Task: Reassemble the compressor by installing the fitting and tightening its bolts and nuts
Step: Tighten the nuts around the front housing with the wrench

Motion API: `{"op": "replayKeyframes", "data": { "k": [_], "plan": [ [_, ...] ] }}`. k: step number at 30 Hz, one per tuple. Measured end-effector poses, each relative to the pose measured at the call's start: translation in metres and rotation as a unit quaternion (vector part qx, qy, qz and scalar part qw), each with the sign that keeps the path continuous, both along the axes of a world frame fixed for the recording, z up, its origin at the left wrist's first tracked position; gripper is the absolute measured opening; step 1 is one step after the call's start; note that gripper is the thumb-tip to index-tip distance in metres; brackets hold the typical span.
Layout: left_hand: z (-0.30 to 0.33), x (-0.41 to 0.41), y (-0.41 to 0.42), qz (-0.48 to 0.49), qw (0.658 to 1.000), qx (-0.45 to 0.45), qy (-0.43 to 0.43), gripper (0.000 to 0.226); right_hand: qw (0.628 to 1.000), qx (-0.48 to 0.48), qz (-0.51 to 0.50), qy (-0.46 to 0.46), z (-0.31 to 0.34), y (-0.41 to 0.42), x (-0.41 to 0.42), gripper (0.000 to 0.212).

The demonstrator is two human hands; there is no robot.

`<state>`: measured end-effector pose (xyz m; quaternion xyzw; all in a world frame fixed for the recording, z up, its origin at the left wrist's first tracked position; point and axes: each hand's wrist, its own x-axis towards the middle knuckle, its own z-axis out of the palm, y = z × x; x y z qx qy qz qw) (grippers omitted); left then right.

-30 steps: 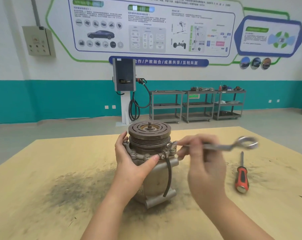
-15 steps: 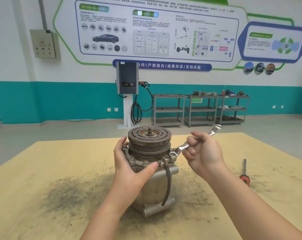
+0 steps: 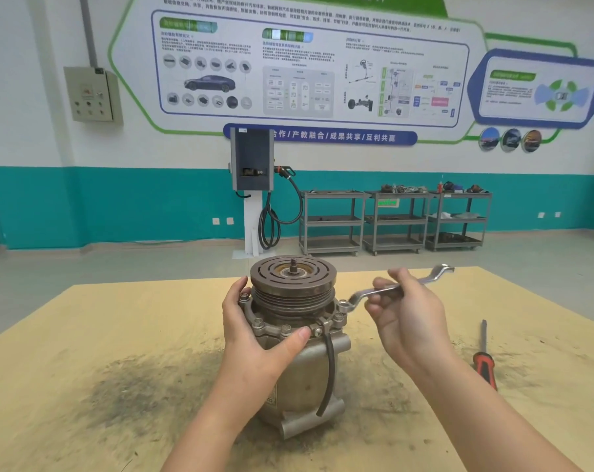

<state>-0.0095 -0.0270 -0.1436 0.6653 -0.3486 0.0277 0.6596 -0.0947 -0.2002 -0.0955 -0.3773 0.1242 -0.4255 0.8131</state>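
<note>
The metal compressor (image 3: 305,379) stands upright on the wooden table (image 3: 84,352), its grooved pulley (image 3: 292,277) on top. My left hand (image 3: 254,338) grips the housing just below the bolted flange, thumb lying by a front bolt (image 3: 286,330). My right hand (image 3: 408,315) holds a silver ring wrench (image 3: 391,289) by its shaft. The wrench's ring end (image 3: 344,306) sits on a bolt at the flange's right side, and its handle points up and to the right. A black hose (image 3: 329,369) hangs down the compressor's front.
A red-handled screwdriver (image 3: 484,362) lies on the table to the right of my right forearm. Dark grime stains the tabletop left of the compressor. Far behind stand a charging post (image 3: 253,185) and grey shelf carts (image 3: 394,219).
My right hand swung the wrench handle from pointing right to angled away up-right, ring end still at the right-side flange bolt. The left hand kept its hold on the compressor.
</note>
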Motion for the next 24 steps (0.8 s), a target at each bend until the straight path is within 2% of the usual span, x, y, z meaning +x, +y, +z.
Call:
{"op": "replayKeyframes", "data": {
  "k": [7, 11, 14, 18, 21, 23, 24],
  "plan": [
    [0.001, -0.001, 0.001, -0.001, 1.000, -0.001, 0.003, 0.087, 0.994, -0.013, 0.090, 0.053, 0.006, -0.004, 0.010, 0.008],
    [0.003, -0.002, 0.001, -0.001, 1.000, 0.002, 0.004, 0.087, 0.985, -0.009, 0.157, 0.067, 0.007, -0.009, 0.011, 0.011],
    [0.004, -0.003, 0.002, -0.004, 1.000, 0.001, 0.003, 0.087, 0.992, 0.030, 0.126, 0.009, -0.008, -0.002, 0.009, 0.017],
    [0.003, -0.003, 0.001, -0.006, 1.000, -0.002, 0.006, 0.087, 0.994, 0.053, 0.051, -0.079, -0.019, 0.014, -0.007, 0.012],
    [0.003, -0.004, 0.001, -0.003, 1.000, -0.004, 0.004, 0.087, 0.993, -0.052, -0.019, -0.106, -0.028, 0.031, -0.023, 0.019],
    [0.003, -0.004, 0.000, 0.000, 1.000, -0.006, 0.002, 0.087, 0.970, -0.202, -0.084, -0.102, -0.040, 0.049, -0.031, 0.017],
    [0.003, -0.004, 0.000, 0.003, 1.000, -0.008, 0.001, 0.086, 0.946, -0.287, -0.122, -0.082, -0.045, 0.057, -0.033, 0.014]
  ]
}}
